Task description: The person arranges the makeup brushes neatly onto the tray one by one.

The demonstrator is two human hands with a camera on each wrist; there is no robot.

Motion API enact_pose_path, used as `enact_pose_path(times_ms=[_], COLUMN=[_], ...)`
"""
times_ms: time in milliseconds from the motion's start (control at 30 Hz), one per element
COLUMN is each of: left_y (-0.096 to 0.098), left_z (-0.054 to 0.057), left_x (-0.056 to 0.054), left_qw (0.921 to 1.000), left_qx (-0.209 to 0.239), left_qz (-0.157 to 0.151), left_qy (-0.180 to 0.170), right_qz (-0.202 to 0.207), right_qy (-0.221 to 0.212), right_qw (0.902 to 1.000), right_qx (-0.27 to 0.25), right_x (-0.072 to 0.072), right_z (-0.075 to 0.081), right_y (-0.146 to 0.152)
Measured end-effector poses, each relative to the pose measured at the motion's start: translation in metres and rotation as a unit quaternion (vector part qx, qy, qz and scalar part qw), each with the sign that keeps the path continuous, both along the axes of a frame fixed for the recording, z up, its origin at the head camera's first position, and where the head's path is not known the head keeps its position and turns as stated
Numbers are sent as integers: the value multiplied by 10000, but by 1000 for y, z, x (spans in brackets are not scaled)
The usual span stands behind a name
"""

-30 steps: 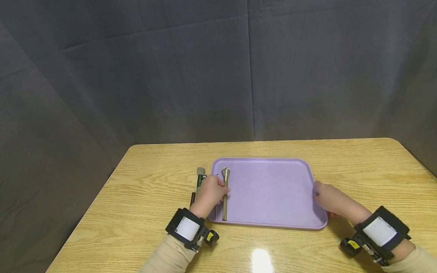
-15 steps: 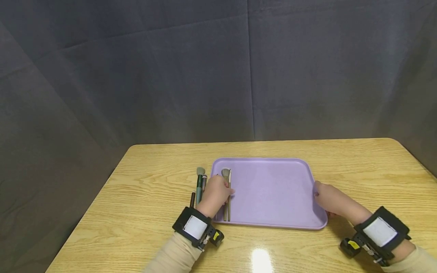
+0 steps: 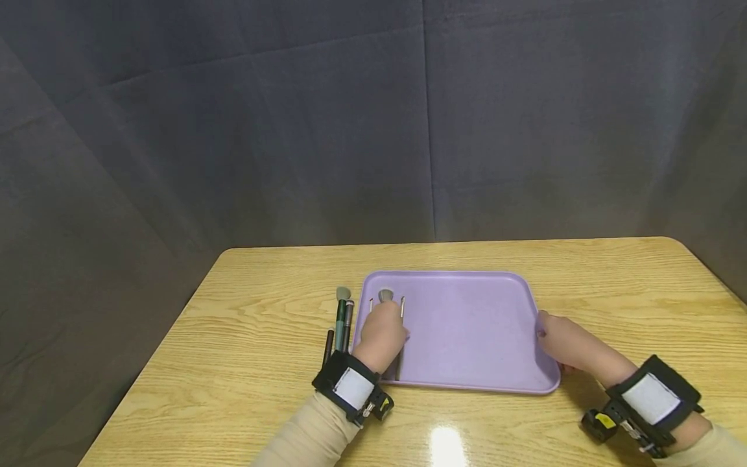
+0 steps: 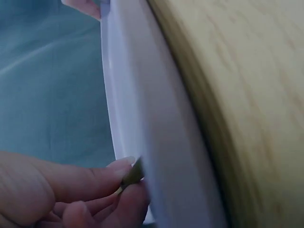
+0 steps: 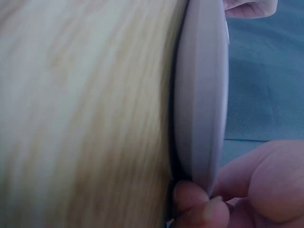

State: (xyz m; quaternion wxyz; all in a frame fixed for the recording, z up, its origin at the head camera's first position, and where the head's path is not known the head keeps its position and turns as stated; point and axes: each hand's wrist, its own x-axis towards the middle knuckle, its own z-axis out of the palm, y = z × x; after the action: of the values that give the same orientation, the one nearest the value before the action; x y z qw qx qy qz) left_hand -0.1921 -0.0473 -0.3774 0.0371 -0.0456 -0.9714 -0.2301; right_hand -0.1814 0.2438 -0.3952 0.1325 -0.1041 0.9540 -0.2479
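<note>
Over the left part of the purple tray (image 3: 467,331), my left hand (image 3: 382,334) pinches a slim makeup brush (image 3: 399,366) with an olive-gold handle, its tip pointing away from me. The left wrist view shows thumb and fingertips on that handle (image 4: 133,175), just inside the tray wall. Left of it in the tray lie a fluffy makeup brush (image 3: 386,295), mostly hidden under the hand, and a thin brush (image 3: 371,303). My right hand (image 3: 563,340) grips the tray's right edge, thumb at the rim and fingers curled beneath, as the right wrist view (image 5: 199,204) shows.
On the wooden table (image 3: 233,363), just left of the tray, lie a green-handled makeup brush (image 3: 341,318), a dark brush with a metal band (image 3: 347,324) and a short dark handle (image 3: 329,344). A dark grey cloth (image 3: 350,130) hangs behind the table.
My left hand has moved right across the tray with the slim brush, away from the fluffy brush, uncovering more of the brushes on the table. The right hand and tray have stayed put.
</note>
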Motion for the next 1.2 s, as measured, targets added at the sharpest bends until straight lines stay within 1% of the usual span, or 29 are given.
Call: enact_pose_path(times_ms=[167,333,600,900,1100,1200], left_y=[6,9,10,7,2,-2], left_z=[-3,-5,-3,-4,-3,-2], left_x=[-1,-1,-3,2,8,11], left_qw=[9999,9994,9985,9989,9993,9995], left_qx=[-159,-329,-377,-327,-259,-113], left_qz=[-27,55,136,38,-43,-74], left_qy=[-15,-15,-382,-333,-263,-280], right_qz=[-26,-53,-75,-74,-78,-93], right_qy=[-44,-84,-123,-102,-81,-60], right_qw=[10000,10000,9999,9999,9999,9999], right_qx=[-32,-9,2,-36,-64,-53], right_x=[1,0,0,1,2,1], right_z=[1,2,2,1,1,1], right_y=[0,-1,0,0,0,0])
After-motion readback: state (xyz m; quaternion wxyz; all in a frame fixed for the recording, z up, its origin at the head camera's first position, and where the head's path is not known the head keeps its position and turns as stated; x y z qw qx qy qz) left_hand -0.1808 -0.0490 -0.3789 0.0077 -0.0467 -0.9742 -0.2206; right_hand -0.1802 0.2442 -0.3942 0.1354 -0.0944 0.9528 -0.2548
